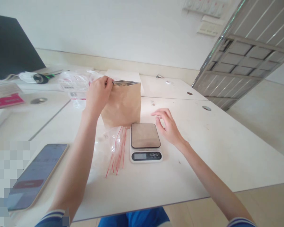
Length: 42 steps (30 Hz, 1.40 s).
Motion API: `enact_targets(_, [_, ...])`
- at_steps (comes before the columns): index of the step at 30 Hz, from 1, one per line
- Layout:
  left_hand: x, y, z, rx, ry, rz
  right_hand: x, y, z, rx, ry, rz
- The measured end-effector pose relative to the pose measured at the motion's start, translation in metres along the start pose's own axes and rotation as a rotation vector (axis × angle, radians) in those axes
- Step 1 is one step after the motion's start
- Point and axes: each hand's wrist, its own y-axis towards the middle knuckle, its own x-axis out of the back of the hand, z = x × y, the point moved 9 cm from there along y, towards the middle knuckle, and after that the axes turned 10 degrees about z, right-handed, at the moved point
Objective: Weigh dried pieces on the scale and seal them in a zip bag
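Observation:
A brown paper bag stands on the table behind the scale, its top edge parted to show a shiny lining. My left hand is closed on the bag's upper left corner. Over the table, just right of the digital kitchen scale, hovers my right hand, fingers curved and apart, holding nothing. Nothing lies on the scale's metal plate; its display is too faint to read. Several clear zip bags with red strips lie left of the scale, next to the paper bag's base.
On the left a smartphone lies on the table. Clear plastic packets, a pink-and-white pack and a dark monitor are farther back. A metal door stands beyond the right edge.

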Motion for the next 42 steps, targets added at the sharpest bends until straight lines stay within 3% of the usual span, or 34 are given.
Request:
enact_targets(3, [0.006, -0.004, -0.004, -0.024, 0.027, 0.040, 0.001, 0.047, 0.050, 0.183, 0.023, -0.018])
enact_targets(5, [0.009, -0.007, -0.006, -0.044, 0.017, 0.059, -0.004, 0.073, 0.067, 0.220, 0.016, -0.003])
enact_targets(10, [0.016, -0.008, -0.001, -0.042, -0.057, 0.007, -0.029, 0.110, 0.069, 0.131, -0.039, 0.062])
enact_targets(16, [0.018, -0.010, -0.008, -0.061, -0.044, 0.007, -0.038, 0.122, 0.062, -0.020, -0.162, 0.049])
enact_targets(22, [0.024, -0.010, -0.012, -0.121, -0.034, -0.040, -0.038, 0.122, 0.062, 0.005, -0.190, 0.069])
enact_targets(25, [0.029, -0.012, -0.018, -0.167, -0.010, -0.129, -0.033, 0.119, 0.063, 0.002, -0.169, 0.053])
enact_targets(30, [0.052, -0.036, -0.048, -0.347, -0.164, -0.454, -0.015, 0.115, 0.073, 0.003, -0.118, -0.048])
enact_targets(33, [0.053, -0.049, -0.066, -0.434, -0.323, -0.494, -0.003, 0.112, 0.077, 0.051, 0.015, -0.077])
enact_targets(35, [0.046, -0.051, -0.074, -0.441, -0.391, -0.443, 0.002, 0.110, 0.071, 0.054, 0.142, -0.026])
enact_targets(37, [0.032, -0.045, -0.076, -0.417, -0.417, -0.318, 0.003, 0.106, 0.056, 0.014, 0.292, 0.079])
enact_targets(40, [0.008, -0.033, -0.072, -0.366, -0.362, -0.120, -0.002, 0.092, 0.024, -0.123, 0.514, 0.303])
enact_targets(42, [0.006, -0.029, -0.067, -0.349, -0.278, -0.117, -0.011, 0.076, -0.002, -0.275, 0.597, 0.490])
